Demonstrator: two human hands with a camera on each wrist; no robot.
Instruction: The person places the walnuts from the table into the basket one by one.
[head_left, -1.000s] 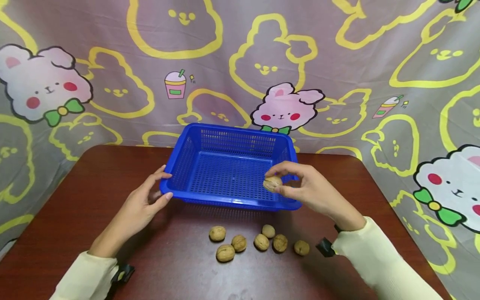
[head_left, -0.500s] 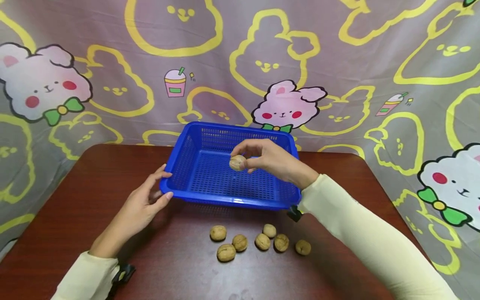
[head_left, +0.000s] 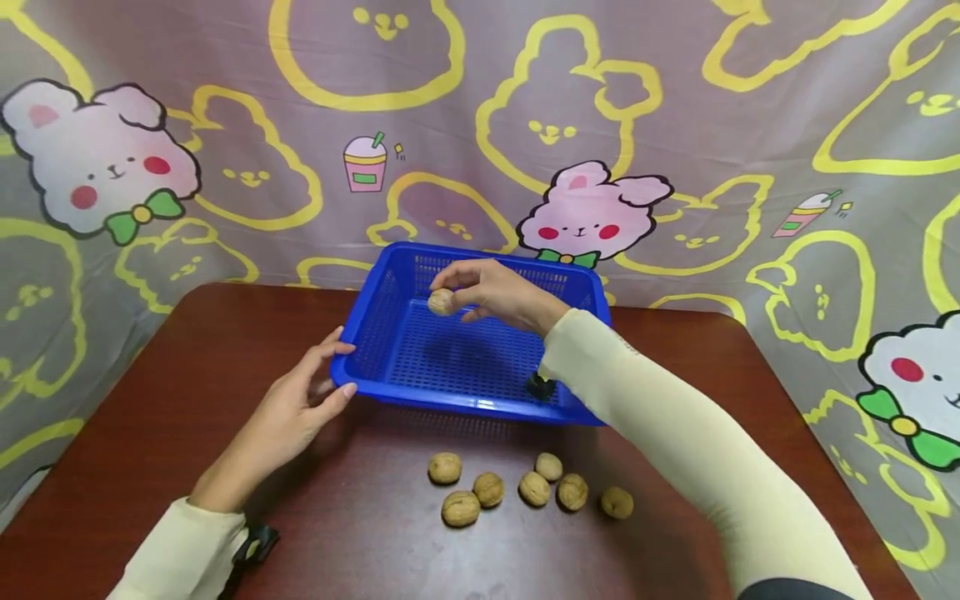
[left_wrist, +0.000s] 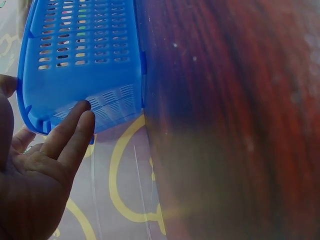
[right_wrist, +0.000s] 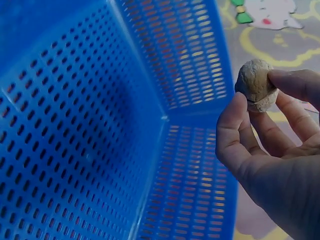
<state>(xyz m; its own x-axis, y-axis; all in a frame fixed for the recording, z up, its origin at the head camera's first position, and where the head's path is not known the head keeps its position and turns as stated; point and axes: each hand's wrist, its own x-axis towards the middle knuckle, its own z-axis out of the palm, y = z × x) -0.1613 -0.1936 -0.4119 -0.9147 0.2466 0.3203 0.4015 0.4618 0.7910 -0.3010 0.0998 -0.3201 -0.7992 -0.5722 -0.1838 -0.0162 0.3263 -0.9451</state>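
Pinched between the thumb and fingers of my right hand is a walnut, held above the blue plastic basket. In the right wrist view the walnut shows its seam, with the basket's slotted walls beside it. My left hand holds the basket by its left front corner, thumb and a finger on the rim. The left wrist view has two of that hand's fingers lying along the outside of the basket wall. Within the visible part of the basket, only bare perforated floor shows.
Several walnuts lie loose on the dark red-brown table, in front of the basket. Behind the table hangs a patterned cloth. Black straps sit at the wrists.
My right hand has carried the walnut leftward and farther back, from the basket's right side to over its far left part. The left hand keeps its place on the corner.
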